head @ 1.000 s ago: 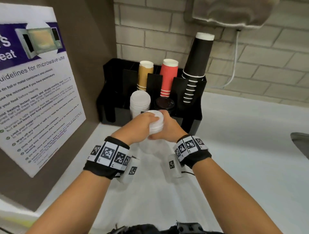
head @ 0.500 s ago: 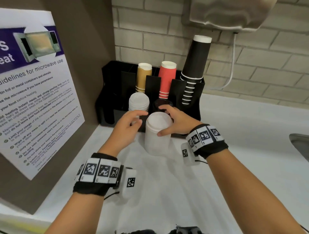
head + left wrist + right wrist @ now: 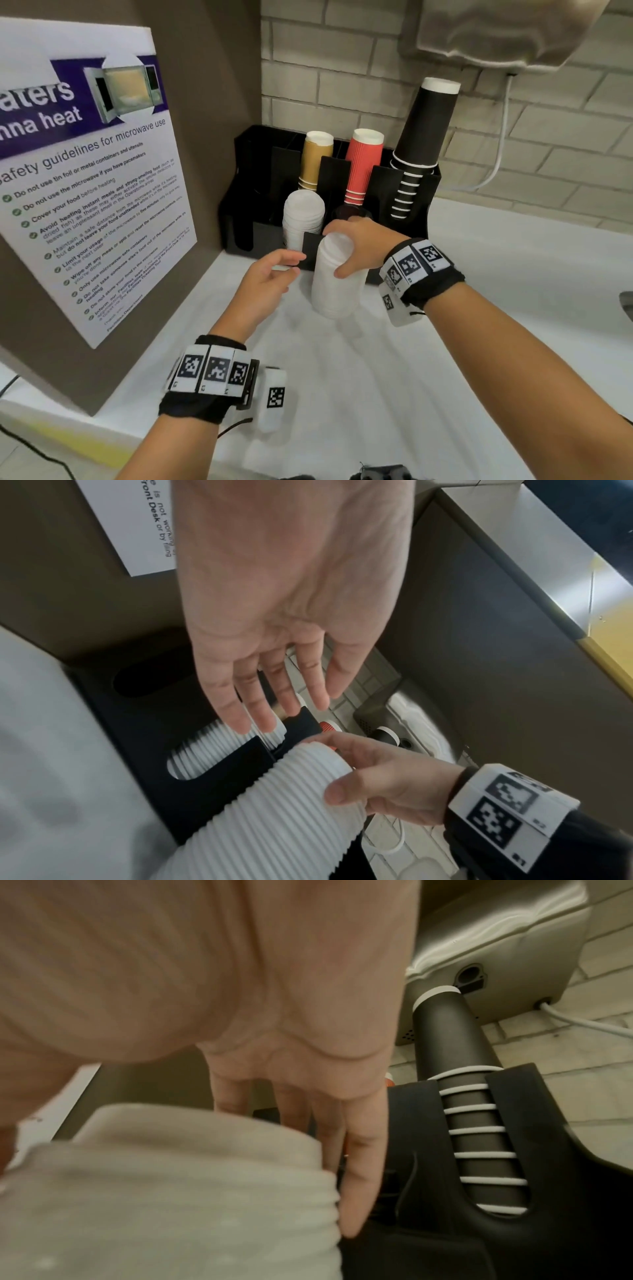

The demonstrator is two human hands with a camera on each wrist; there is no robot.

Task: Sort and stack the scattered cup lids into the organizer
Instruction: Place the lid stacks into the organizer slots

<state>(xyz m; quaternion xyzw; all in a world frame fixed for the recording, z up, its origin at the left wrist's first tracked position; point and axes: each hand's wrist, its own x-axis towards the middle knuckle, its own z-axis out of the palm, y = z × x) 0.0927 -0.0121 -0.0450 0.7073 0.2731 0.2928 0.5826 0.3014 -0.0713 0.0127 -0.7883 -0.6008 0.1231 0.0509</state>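
A tall stack of white cup lids (image 3: 334, 284) stands on the white counter just before the black organizer (image 3: 246, 192). My right hand (image 3: 356, 246) grips the stack's top, thumb on the near side, fingers behind; the ribbed stack (image 3: 274, 813) and that hand (image 3: 383, 783) show in the left wrist view, the stack (image 3: 164, 1191) fills the lower right wrist view. My left hand (image 3: 274, 274) hovers open just left of the stack, touching nothing; its fingers (image 3: 270, 696) are straight. A second white lid stack (image 3: 303, 219) sits in the organizer's front slot.
The organizer holds upturned tan cups (image 3: 317, 157), red cups (image 3: 363, 164) and black cups (image 3: 424, 137). A brown panel with a microwave safety poster (image 3: 85, 178) walls off the left. A steel appliance (image 3: 496, 31) hangs above on the brick wall, with a white cord (image 3: 500, 150).
Both hands first held the lid stack's top together. My left hand has let go and drawn back to the left, open. My right hand keeps its hold on the stack.
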